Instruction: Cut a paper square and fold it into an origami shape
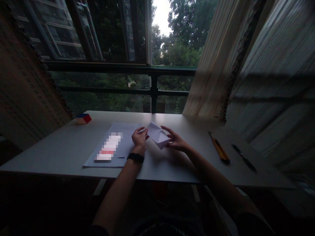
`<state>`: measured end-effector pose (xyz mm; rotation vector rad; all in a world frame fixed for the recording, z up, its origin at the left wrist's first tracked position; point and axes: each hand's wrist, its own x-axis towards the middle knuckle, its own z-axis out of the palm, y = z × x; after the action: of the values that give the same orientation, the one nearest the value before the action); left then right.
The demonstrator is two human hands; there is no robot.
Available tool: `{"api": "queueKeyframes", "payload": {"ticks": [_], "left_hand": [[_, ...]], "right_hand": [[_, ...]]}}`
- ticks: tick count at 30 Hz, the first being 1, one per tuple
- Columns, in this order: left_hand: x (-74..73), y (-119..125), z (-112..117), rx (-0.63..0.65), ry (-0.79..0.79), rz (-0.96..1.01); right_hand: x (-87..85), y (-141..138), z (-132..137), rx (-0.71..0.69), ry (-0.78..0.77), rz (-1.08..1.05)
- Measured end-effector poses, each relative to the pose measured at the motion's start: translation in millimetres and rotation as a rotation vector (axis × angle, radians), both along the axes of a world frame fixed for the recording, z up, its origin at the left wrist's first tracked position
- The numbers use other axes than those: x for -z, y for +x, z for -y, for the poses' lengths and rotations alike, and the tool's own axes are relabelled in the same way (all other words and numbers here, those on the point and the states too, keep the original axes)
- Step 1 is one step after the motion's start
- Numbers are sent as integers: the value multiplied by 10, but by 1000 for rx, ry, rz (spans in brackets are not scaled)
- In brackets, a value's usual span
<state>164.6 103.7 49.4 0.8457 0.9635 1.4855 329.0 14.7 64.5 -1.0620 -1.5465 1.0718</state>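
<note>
A folded piece of white paper [156, 133] is held up a little above the table, tilted, between my two hands. My left hand [139, 137], with a dark band on its wrist, pinches the paper's left corner between thumb and fingers. On the other side, my right hand [176, 140] grips the right edge, thumb and fingers bent around it. Some of the fingertips are hidden by the paper. Flat sheets of paper [128, 137] lie on the table just left of my left hand, with a blurred-out patch over part of them.
The white table [59, 150] stands before a window with a dark railing [123, 67]. A puzzle cube [83, 118] sits at its far left. To the right lie a yellow utility knife [219, 148] and a dark pen [244, 157]. Curtains [209, 72] hang at both sides.
</note>
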Motion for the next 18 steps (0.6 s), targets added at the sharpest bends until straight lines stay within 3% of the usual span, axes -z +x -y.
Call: {"api": "queueKeyframes", "payload": {"ticks": [8,13,18], "left_hand": [[24,3,-7,-55,27,-15],[-35,28,40,55,22,-4],[-124,-5,85,239,-76,128]], "right_hand": [[-53,30,-3,-2,-13,-78],[95,-23,-93,255,184,-2],[124,-6,-121,481,112,-120]]}}
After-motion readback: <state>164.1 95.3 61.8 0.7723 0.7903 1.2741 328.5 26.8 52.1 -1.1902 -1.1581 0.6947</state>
